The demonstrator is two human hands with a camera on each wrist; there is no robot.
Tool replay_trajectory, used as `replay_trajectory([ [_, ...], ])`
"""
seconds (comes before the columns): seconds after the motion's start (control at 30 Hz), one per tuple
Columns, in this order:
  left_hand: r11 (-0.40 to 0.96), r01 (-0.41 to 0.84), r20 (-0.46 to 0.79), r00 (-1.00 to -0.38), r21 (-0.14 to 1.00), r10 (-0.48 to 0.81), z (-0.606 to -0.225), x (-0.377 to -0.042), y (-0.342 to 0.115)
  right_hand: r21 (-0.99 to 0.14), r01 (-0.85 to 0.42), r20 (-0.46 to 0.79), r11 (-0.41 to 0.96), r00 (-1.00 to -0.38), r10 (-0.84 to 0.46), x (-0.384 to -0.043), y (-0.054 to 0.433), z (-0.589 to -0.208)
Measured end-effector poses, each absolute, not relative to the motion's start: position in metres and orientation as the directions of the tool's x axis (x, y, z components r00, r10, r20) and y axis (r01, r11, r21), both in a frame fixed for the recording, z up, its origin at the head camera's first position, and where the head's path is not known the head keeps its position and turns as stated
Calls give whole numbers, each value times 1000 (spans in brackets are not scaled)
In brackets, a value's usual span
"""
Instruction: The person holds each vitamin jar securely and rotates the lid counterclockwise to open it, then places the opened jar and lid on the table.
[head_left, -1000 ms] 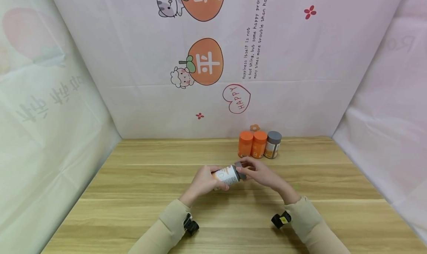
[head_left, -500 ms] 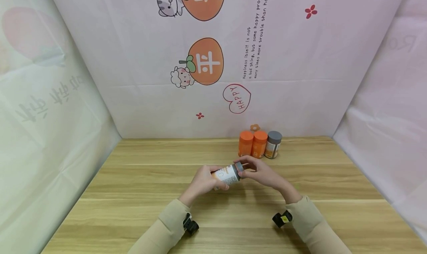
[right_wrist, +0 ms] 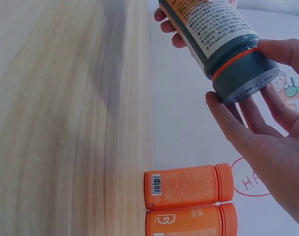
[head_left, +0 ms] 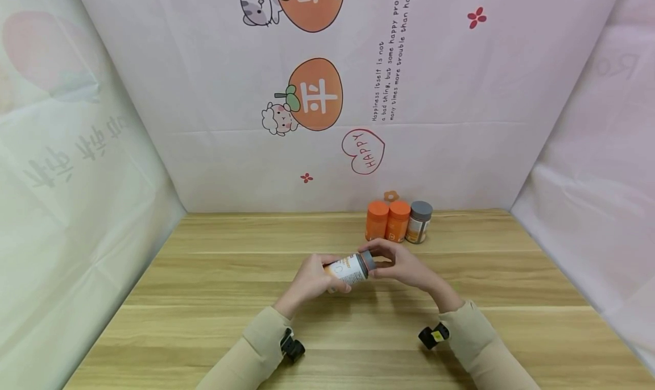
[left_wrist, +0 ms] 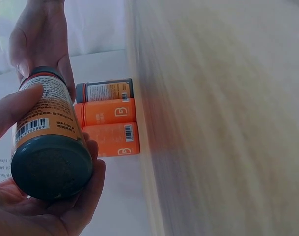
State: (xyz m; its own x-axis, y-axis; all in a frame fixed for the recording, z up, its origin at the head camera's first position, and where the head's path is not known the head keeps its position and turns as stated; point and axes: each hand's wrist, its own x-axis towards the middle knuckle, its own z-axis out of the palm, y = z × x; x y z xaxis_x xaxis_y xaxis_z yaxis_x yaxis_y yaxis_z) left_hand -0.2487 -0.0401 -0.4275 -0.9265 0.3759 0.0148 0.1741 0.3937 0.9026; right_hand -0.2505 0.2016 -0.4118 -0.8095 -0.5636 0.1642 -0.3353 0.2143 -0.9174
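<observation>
A supplement bottle with a white and orange label is held tilted above the table, its grey cap toward the right. My left hand grips its body, thumb on one side and fingers round the other. My right hand pinches the cap between thumb and fingertips, plainest in the right wrist view. There an orange ring shows between cap and bottle neck. In the left wrist view the bottle's dark base faces the camera. Part of the label is hidden under my left fingers.
Two orange bottles and a grey-capped bottle stand upright in a row at the back of the wooden table. A printed cloth wall rises behind them, with cloth at both sides.
My right fingers have shifted slightly on the cap, and more of the cap shows. The cap's tilt has changed a little. The left hand and the standing bottles look the same.
</observation>
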Motion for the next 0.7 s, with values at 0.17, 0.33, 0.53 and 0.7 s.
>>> replay_trajectory([
  [0.17,392,180,20,-926,902,377,-427,-248,-40,-920,-348,192,180,-801,-567,-249,202,-411],
  [0.33,395,183,23,-927,900,375,-427,-248,-40,-919,-361,212,161,-794,-569,-250,203,-413],
  [0.53,390,184,25,-926,902,377,-428,-248,-39,-915,-374,226,153,-787,-574,-252,206,-417],
  [0.7,395,186,27,-926,900,376,-427,-248,-39,-911,-370,213,181,-799,-562,-253,207,-417],
])
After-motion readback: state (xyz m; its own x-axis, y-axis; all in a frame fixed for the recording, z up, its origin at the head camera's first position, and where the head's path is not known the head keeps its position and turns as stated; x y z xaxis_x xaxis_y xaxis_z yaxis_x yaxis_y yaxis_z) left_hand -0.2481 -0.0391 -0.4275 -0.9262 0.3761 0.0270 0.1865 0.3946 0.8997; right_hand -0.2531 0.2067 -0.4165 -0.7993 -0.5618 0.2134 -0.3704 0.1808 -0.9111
